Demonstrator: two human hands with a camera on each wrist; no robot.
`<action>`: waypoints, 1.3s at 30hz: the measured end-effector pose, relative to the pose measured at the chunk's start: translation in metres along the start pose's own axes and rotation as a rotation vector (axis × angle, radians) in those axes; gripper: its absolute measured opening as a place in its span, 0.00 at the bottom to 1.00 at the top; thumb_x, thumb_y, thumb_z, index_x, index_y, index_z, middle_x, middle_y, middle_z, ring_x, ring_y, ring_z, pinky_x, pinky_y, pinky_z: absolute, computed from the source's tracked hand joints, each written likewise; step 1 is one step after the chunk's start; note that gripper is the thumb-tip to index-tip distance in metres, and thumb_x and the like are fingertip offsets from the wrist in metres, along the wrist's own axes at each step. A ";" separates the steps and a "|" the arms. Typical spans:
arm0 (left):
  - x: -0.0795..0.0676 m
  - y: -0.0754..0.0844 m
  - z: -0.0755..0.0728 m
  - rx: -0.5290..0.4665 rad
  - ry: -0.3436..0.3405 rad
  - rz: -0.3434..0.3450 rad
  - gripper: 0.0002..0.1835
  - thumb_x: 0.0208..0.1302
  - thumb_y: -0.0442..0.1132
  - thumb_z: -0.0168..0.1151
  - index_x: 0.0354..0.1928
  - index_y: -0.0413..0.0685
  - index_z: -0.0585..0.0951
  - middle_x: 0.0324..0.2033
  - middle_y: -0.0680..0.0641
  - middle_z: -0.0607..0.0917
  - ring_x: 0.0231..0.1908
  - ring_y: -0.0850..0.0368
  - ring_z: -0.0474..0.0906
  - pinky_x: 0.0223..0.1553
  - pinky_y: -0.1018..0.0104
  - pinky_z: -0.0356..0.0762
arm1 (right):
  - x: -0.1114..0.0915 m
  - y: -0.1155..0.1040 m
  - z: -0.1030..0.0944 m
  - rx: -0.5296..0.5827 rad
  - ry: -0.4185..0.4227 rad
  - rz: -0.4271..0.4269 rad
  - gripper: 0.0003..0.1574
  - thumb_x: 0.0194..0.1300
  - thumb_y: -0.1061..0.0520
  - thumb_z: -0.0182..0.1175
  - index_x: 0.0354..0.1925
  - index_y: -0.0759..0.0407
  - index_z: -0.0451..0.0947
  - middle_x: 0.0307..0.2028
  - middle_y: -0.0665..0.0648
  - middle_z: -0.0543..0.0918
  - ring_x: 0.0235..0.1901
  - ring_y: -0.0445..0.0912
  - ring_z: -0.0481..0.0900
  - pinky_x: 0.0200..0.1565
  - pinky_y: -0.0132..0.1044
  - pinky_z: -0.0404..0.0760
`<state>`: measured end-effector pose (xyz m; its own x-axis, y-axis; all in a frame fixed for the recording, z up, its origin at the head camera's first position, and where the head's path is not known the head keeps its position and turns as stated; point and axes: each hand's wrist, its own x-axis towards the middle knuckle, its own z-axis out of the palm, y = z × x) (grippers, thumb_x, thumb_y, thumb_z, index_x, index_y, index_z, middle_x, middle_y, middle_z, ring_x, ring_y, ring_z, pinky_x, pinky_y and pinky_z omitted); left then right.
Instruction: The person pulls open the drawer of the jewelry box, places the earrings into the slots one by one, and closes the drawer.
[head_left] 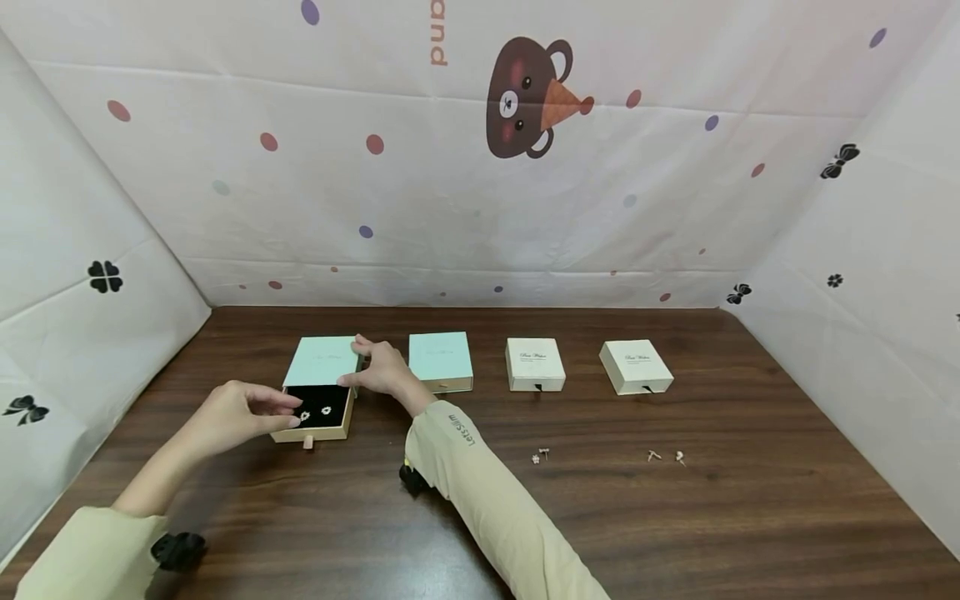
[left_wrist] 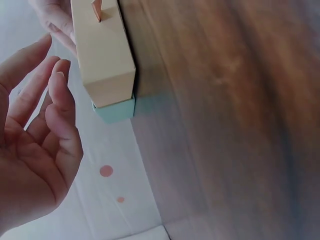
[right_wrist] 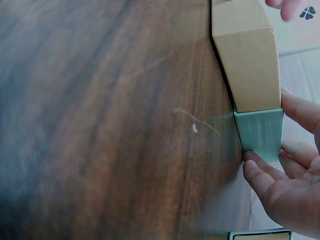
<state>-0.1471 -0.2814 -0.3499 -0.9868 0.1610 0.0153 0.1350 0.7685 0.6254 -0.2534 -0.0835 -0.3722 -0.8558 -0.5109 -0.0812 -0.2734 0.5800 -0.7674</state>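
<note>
A mint-green slide-out jewelry box (head_left: 322, 358) stands at the left with its gold-sided drawer (head_left: 330, 432) pulled toward me. Two small earrings (head_left: 326, 410) lie on the drawer's black lining, the left one partly behind my fingertips. Over that left earring hovers my left hand (head_left: 236, 412), thumb and forefinger apart and the other fingers loosely bent. My right hand (head_left: 382, 369) holds the mint sleeve at its right side, fingers at the far corner and thumb at the near one. In the right wrist view, its fingertips (right_wrist: 252, 162) touch the sleeve's far end.
Right of this box stand a second mint box (head_left: 441, 357) and two white boxes (head_left: 535, 364) with black pull tabs. Nearer me on the brown wooden table (head_left: 720, 517) lie two pairs of earrings (head_left: 536, 458). A printed white cloth (head_left: 420, 192) walls the back and sides.
</note>
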 end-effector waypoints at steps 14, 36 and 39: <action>-0.010 -0.013 -0.005 -0.037 0.014 -0.072 0.22 0.51 0.53 0.67 0.44 0.46 0.83 0.37 0.48 0.84 0.40 0.59 0.75 0.35 0.64 0.72 | 0.000 -0.001 0.001 0.000 -0.004 -0.004 0.42 0.55 0.52 0.65 0.66 0.52 0.60 0.68 0.44 0.56 0.66 0.44 0.54 0.57 0.34 0.66; -0.009 -0.022 -0.005 0.009 0.016 -0.062 0.16 0.48 0.43 0.70 0.39 0.43 0.84 0.29 0.52 0.84 0.29 0.64 0.76 0.28 0.70 0.71 | 0.000 0.000 -0.001 -0.009 -0.011 -0.011 0.42 0.56 0.52 0.65 0.66 0.53 0.60 0.68 0.46 0.55 0.67 0.44 0.52 0.59 0.35 0.63; -0.008 -0.022 -0.006 0.007 0.006 -0.057 0.14 0.48 0.41 0.70 0.38 0.43 0.83 0.29 0.52 0.84 0.29 0.63 0.76 0.28 0.70 0.72 | 0.000 -0.001 -0.001 -0.009 -0.020 -0.013 0.42 0.56 0.52 0.65 0.66 0.53 0.60 0.68 0.45 0.55 0.67 0.44 0.51 0.59 0.35 0.64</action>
<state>-0.1428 -0.3028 -0.3593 -0.9935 0.1128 -0.0157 0.0789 0.7810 0.6196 -0.2535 -0.0833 -0.3712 -0.8433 -0.5309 -0.0838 -0.2886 0.5788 -0.7627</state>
